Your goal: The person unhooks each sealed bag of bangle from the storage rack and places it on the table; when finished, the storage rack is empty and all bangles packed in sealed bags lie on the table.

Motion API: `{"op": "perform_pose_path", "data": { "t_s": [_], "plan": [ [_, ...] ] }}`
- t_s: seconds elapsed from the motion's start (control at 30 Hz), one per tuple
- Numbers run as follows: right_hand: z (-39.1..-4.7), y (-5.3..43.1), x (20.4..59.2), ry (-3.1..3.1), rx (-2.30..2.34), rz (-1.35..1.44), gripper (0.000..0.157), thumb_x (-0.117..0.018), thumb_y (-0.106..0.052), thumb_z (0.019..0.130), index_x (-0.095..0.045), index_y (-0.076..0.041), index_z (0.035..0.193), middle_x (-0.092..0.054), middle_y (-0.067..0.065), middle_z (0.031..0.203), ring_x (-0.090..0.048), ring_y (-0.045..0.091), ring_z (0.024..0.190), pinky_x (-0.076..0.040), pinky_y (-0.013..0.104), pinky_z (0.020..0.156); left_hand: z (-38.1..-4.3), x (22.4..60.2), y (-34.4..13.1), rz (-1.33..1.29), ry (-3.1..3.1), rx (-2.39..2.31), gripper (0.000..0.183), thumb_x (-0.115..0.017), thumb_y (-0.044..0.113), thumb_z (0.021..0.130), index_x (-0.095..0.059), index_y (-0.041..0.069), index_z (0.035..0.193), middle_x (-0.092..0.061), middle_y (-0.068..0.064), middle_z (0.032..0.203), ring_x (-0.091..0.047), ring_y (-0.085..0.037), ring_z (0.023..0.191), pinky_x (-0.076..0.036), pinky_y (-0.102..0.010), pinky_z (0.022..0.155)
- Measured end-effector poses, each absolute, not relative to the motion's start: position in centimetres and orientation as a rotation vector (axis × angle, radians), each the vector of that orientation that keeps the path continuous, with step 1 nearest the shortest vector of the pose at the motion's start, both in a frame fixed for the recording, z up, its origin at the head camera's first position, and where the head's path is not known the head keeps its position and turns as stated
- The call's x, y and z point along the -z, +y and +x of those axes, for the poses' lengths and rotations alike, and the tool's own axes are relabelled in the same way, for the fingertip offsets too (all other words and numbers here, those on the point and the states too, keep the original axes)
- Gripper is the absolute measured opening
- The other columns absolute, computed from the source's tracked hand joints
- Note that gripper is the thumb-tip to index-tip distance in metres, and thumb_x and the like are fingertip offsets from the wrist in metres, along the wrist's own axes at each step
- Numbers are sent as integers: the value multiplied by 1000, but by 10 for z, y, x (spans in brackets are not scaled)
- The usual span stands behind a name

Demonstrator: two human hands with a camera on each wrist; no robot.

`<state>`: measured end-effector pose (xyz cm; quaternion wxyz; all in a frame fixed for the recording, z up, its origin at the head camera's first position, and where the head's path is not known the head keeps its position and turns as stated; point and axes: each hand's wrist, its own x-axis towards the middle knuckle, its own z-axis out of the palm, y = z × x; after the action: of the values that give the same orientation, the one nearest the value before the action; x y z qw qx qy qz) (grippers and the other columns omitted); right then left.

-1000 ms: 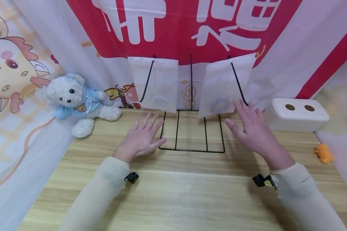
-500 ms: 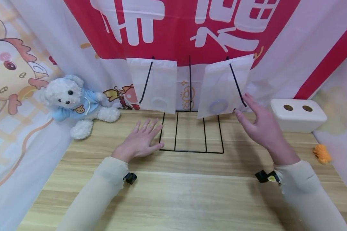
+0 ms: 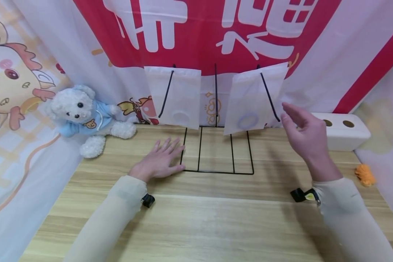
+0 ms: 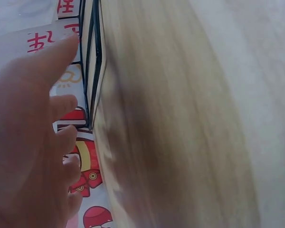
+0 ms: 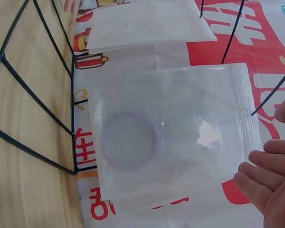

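Head view: right hand (image 3: 302,136) open, seemingly just beside right bag (image 3: 253,98), untouching.

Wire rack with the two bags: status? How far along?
Done: nothing shows as done; both bags hang on the wire rack, the left bag and the right bag with a purple ring inside. In hand: nothing gripped; the right hand is raised beside the right bag, fingers open; the left hand lies flat on the table by the rack base. Left: judging by the reach, likely taking the right bag.
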<state>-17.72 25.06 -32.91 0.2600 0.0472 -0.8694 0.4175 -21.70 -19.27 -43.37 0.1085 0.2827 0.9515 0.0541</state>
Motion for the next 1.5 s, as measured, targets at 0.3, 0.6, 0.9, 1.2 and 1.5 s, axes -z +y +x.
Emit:
{"op": "perform_pose_path", "data": {
  "t_s": [0.3,0.6,0.9,1.2,1.5],
  "plan": [
    [-185,258,323,-2373,-1165,-33,42,-60,-44,110,-74,-19,141,-74,5,143,-71,9,128,-54,12,102,-220,437,-189,816,2769,-158,84,-49,64,109,-23,19,174,-9,-15,183,-9,-48,168,-3,-70,134],
    [-188,262,320,-2390,-1201,-58,45,-58,-47,110,-73,-17,141,-73,5,143,-69,9,127,-54,14,103,-221,440,-190,821,2740,-174,81,-47,64,110,-24,22,174,-8,-12,183,-9,-47,168,-5,-72,133],
    [-197,263,315,-2365,-1217,-10,42,-60,-45,110,-73,-19,140,-74,3,142,-69,7,126,-54,16,104,-221,441,-193,789,2706,-225,82,-49,64,109,-21,22,175,-8,-13,183,-12,-49,167,-10,-74,131],
    [-216,267,310,-2350,-1305,-41,40,-64,-45,108,-73,-24,140,-74,0,140,-68,8,121,-55,15,100,-222,444,-197,791,2714,-237,81,-49,61,110,-21,21,175,-11,-17,182,-15,-51,166,-11,-76,130],
    [-238,267,303,-2291,-1383,-102,43,-71,-48,103,-73,-24,138,-74,-2,137,-66,7,112,-54,17,94,-221,443,-195,776,2716,-248,81,-51,61,110,-22,22,175,-12,-15,182,-14,-49,166,-11,-75,131]
  ]
}}
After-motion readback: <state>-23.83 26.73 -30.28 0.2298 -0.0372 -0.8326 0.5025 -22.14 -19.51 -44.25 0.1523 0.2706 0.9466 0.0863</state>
